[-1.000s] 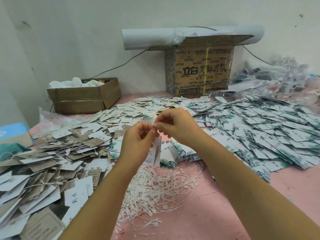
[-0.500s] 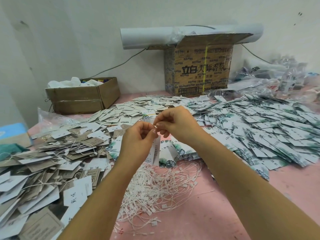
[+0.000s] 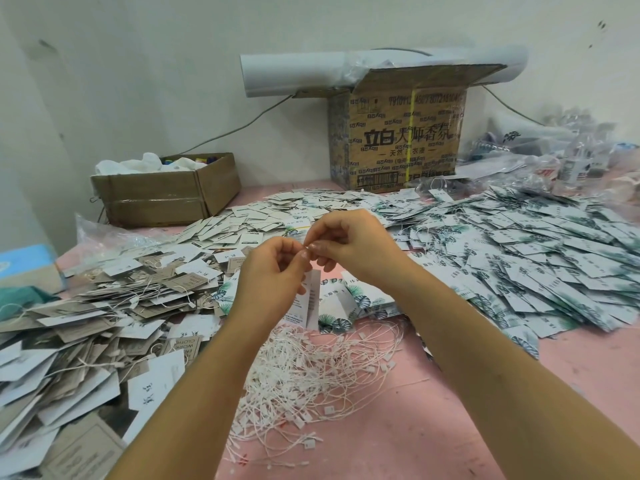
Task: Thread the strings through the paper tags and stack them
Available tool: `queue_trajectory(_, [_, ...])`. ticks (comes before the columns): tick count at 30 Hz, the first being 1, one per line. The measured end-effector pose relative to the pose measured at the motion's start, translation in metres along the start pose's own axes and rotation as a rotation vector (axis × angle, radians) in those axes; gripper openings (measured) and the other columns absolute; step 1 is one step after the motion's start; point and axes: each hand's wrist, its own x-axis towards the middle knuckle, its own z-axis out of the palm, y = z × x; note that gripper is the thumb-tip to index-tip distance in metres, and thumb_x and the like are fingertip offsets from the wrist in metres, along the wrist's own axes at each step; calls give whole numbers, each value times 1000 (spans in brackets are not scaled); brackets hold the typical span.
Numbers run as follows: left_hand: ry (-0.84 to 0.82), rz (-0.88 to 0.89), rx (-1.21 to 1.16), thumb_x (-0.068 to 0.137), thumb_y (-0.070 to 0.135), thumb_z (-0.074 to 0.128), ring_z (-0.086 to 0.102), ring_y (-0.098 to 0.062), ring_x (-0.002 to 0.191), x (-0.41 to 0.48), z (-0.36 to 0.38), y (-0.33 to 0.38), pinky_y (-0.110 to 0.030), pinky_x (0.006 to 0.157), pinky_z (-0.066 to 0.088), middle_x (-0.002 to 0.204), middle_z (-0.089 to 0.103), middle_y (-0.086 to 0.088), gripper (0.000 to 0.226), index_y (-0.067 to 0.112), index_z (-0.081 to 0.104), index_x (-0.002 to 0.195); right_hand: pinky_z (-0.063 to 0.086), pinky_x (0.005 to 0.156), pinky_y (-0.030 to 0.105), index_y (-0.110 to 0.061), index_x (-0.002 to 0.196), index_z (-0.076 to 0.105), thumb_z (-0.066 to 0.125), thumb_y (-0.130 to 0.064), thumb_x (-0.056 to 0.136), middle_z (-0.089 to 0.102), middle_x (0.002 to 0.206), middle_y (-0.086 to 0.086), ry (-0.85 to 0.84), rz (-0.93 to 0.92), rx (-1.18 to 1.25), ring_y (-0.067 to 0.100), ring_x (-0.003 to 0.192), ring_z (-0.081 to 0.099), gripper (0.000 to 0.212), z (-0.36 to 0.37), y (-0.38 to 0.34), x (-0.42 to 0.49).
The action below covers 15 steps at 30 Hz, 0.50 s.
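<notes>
Barely anything differs from a second ago: the paper tags [image 3: 309,299] still hang as a small set from your left hand [image 3: 273,277], above the far edge of the loose strings [image 3: 311,375]. Your left thumb and forefinger pinch the top of the tags. Your right hand [image 3: 349,244] stays fingertip to fingertip against the left, its fingers curled into a fine pinch. That pinch probably holds a string at the tags' hole, though the string is too thin to make out here. So I judge you are still mid-thread on this set, with nothing pulled clear or set down yet. Out from your hands, the threaded tags [image 3: 86,306] lie heaped to your left with strings trailing from them. The leaf-printed tags [image 3: 519,258] spread wide to your right, and all of it rests on the pink table [image 3: 450,438]. Stacking waits until this string is through.
</notes>
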Motion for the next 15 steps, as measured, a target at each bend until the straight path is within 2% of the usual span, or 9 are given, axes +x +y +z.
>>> queue_trajectory(3, [-35, 11, -52, 90, 5, 58, 54, -1, 48, 1, -4, 3, -17, 50, 48, 66, 63, -1, 13, 12, 61, 80, 51, 53, 20, -7, 79, 63, 59, 9, 84, 61, 59, 1, -12, 2, 86, 4, 48, 57, 17, -1, -1, -1])
queue_trajectory(8, [-48, 37, -162, 87, 2, 61, 56, 0, 52, 1, -10, 6, -15, 50, 47, 58, 64, 8, 14, 12, 63, 77, 52, 50, 21, -3, 79, 61, 61, 8, 82, 62, 50, -5, -2, -3, 211, 7, 46, 58, 12, -3, -4, -2])
queue_trajectory(11, [-28, 29, -233, 79, 9, 68, 54, -2, 52, 2, -13, 8, -16, 51, 47, 63, 65, 5, 5, 11, 64, 77, 51, 49, 19, -7, 74, 63, 61, 8, 82, 63, 52, -3, -24, -9, 287, 7, 47, 58, 18, -4, -7, -2])
queue_trajectory(15, [-1, 13, -260, 63, 27, 70, 56, -2, 53, 2, -13, 9, -17, 52, 49, 63, 67, 9, 21, 12, 62, 75, 51, 51, 20, -8, 75, 63, 59, 7, 83, 64, 55, -1, -70, 16, 403, 9, 50, 59, 17, -2, -8, -2])
